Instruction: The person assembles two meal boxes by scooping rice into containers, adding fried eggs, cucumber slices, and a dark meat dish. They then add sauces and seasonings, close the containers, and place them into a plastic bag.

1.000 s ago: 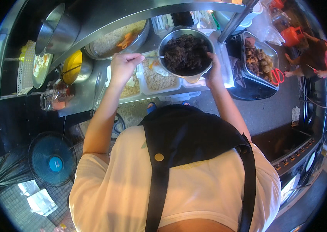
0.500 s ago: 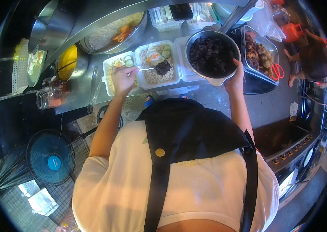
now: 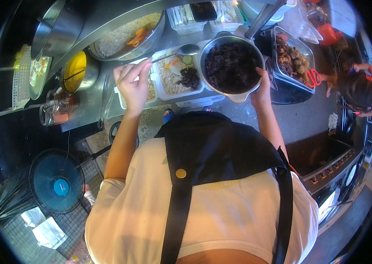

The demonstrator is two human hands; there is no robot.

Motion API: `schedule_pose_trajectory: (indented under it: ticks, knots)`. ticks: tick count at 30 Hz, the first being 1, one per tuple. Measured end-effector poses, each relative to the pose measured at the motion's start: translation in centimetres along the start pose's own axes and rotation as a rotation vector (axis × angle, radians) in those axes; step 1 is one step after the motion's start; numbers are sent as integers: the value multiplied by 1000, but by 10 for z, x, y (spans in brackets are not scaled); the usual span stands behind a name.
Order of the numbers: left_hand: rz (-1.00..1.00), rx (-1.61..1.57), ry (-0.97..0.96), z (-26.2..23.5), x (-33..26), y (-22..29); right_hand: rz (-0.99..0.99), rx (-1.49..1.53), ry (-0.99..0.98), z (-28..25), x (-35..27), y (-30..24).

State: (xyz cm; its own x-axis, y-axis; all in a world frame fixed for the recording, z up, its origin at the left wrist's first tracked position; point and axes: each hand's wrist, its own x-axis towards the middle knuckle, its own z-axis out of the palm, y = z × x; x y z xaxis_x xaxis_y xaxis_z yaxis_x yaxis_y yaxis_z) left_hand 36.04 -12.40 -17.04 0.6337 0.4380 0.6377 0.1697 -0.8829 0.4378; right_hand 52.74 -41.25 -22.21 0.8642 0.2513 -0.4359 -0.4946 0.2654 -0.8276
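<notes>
My left hand (image 3: 133,88) pinches the handle of a metal spoon (image 3: 189,49), raised above an open white takeaway box (image 3: 180,95). Inside that box lie pale rice, an egg (image 3: 175,67) and a dark shredded mound (image 3: 190,79). My right hand (image 3: 261,87) grips the side of a round metal pot (image 3: 239,97), held tilted toward me and filled with dark shredded food (image 3: 231,66). A second white box (image 3: 122,102) sits to the left, partly hidden by my left hand.
A large basin of rice (image 3: 129,57) stands behind, a yellow-filled pot (image 3: 90,77) and glass jars (image 3: 50,112) to the left. On the right is a tray of meat (image 3: 312,57) with red scissors (image 3: 314,78). Another person (image 3: 355,86) is at far right; a fan (image 3: 57,180) stands lower left.
The spoon has risen and swung toward the pot, leaving the dark food on the rice. My left hand has turned and shifted slightly left; the pot has moved left over the box lid.
</notes>
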Motion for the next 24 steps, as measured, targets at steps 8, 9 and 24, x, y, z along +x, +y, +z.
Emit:
schedule_pose_trajectory:
  ticks: [8,9,24]
  knots:
    - [320,-51,-19,37,9,45,34,-36,-55,33,-5,24]
    - [309,-58,-48,31,6,44,46,-14,-58,34,-3,26]
    - [-205,-164,-530,9,-12,21,107,23,-192,50,16,45]
